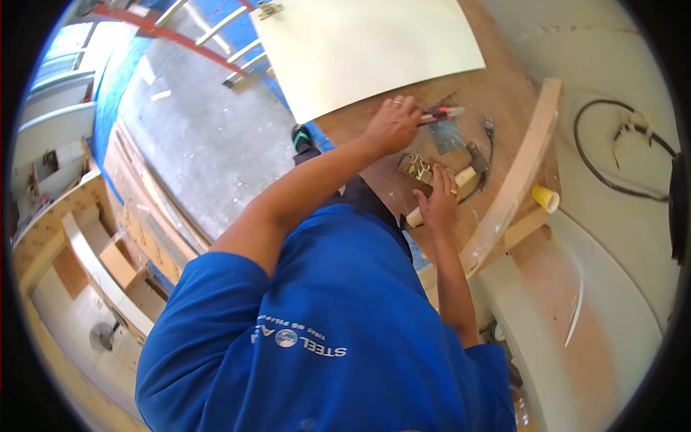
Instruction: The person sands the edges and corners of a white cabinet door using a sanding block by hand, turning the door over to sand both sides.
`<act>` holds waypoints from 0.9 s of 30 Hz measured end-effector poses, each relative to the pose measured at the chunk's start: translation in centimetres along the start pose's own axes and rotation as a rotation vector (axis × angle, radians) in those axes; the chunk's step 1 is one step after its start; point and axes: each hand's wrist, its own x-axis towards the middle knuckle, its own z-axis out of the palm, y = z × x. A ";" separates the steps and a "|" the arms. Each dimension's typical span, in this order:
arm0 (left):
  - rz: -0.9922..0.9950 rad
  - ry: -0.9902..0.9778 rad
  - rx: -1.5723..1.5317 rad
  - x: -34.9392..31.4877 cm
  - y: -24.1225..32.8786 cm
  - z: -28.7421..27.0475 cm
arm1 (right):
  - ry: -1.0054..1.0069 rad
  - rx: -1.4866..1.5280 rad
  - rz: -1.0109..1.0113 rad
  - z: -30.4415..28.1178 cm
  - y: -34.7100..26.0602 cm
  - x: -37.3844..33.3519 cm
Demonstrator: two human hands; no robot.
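Observation:
My left hand (393,127), wearing a ring, is closed around a slim red-and-dark hand tool (440,114) above the brown board. Its exact kind is too small to tell. My right hand (440,207) lies with its fingers stretched out, over or beside a pale, rod-like piece (466,176) that shows on both sides of it. Left of those fingers is a small open box (415,167) with whitish cord-like bits. A grey-green flat sheet (448,135) lies just beyond, near the tool.
A large white panel (374,50) covers the far part of the brown worktop (504,93), a clamp (270,9) at its corner. Along the right runs a long wooden strip (515,180), with a yellow cup (545,199) beside it. A dark cable (491,140) and a red ladder (173,34) also stand out.

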 end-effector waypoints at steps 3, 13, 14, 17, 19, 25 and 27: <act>-0.010 0.025 0.041 0.1 0.4 0.8 | -0.051 0.015 -0.070 0.8 1.5 1.0; -0.007 -0.174 -0.356 -12.3 3.8 -7.0 | -0.332 0.087 -0.541 -3.4 -2.6 6.5; -0.063 -0.143 -0.389 -13.8 4.1 -7.5 | -0.364 0.094 -0.617 -3.4 -3.7 7.3; -0.328 -0.103 -0.354 -16.6 4.3 -8.3 | -0.439 0.111 -0.815 -2.0 -7.4 9.3; -0.522 -0.071 -0.355 -17.8 4.4 -9.5 | -0.471 0.104 -0.911 -0.7 -9.9 10.1; -0.682 0.155 -0.242 -22.4 1.8 -7.7 | -0.538 0.004 -1.124 4.3 -15.5 12.4; -0.710 0.230 -0.328 -23.5 0.8 -7.1 | -0.632 0.011 -1.094 4.5 -17.0 12.8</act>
